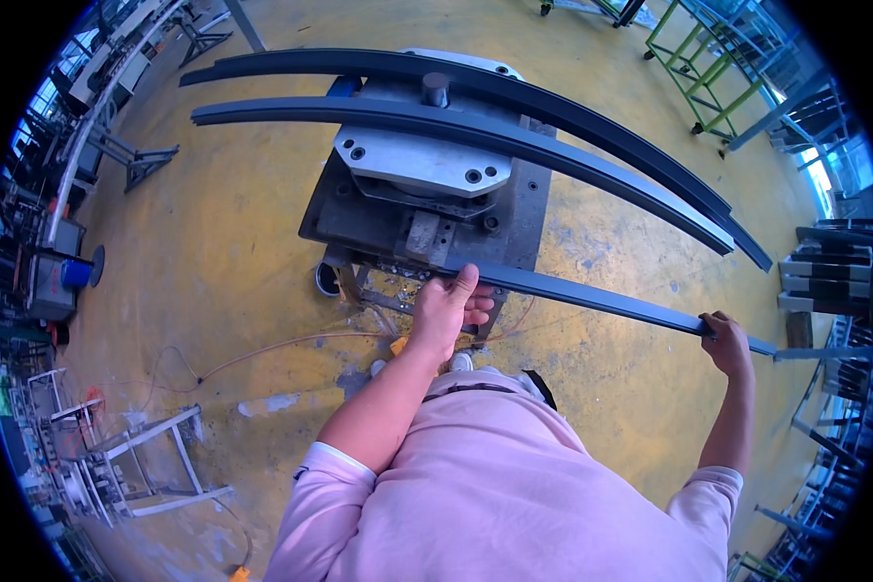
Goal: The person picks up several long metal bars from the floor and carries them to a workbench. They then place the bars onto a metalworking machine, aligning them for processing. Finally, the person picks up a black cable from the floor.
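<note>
One long grey bar (592, 298) slants out to my right, its left end just by the near edge of the machine's dark base (330, 213) (touching or not, I can't tell). My right hand (727, 345) is clamped around it near the other end. On my left hand (442, 308), the thumb lies over the bar and the fingers curl loosely below, a little apart; how firmly they pinch, I can't tell. Ahead, a near curved bar (291, 110) and a far curved bar (291, 63) run across the machine, a round post (436, 89) between them. I'd call this step steadying the bar by both ends; moving it next calls for hands working together, lest it swing or scrape.
</note>
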Action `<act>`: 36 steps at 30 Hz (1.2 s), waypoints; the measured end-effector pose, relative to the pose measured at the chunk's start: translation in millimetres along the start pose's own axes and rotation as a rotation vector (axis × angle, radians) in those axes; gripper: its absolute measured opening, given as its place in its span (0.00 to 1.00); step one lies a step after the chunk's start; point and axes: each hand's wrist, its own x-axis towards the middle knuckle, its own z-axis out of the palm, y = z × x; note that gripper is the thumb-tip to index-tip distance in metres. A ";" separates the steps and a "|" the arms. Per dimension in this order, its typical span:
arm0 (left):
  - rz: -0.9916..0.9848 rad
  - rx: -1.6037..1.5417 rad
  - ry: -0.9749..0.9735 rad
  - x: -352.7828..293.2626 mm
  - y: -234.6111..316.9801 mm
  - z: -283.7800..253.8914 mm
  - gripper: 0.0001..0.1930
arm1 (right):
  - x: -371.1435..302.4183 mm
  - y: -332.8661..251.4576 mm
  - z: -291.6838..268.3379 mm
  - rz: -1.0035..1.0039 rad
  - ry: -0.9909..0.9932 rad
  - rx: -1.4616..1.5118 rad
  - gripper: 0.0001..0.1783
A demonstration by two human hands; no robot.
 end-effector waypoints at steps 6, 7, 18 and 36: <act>-0.028 0.021 0.000 -5.3 7.8 -24.9 0.24 | -23.9 -23.0 7.7 0.010 -0.034 -0.004 0.21; -0.044 0.029 0.014 -5.8 8.5 -28.4 0.23 | -22.8 -31.8 11.2 0.001 0.020 0.014 0.20; 0.192 -0.141 0.320 10.8 29.1 -89.8 0.20 | 3.2 -125.3 20.7 -0.102 -0.014 0.107 0.21; 0.337 -0.199 0.559 23.8 35.8 -106.0 0.22 | 21.5 -153.8 24.4 -0.317 -0.065 0.089 0.20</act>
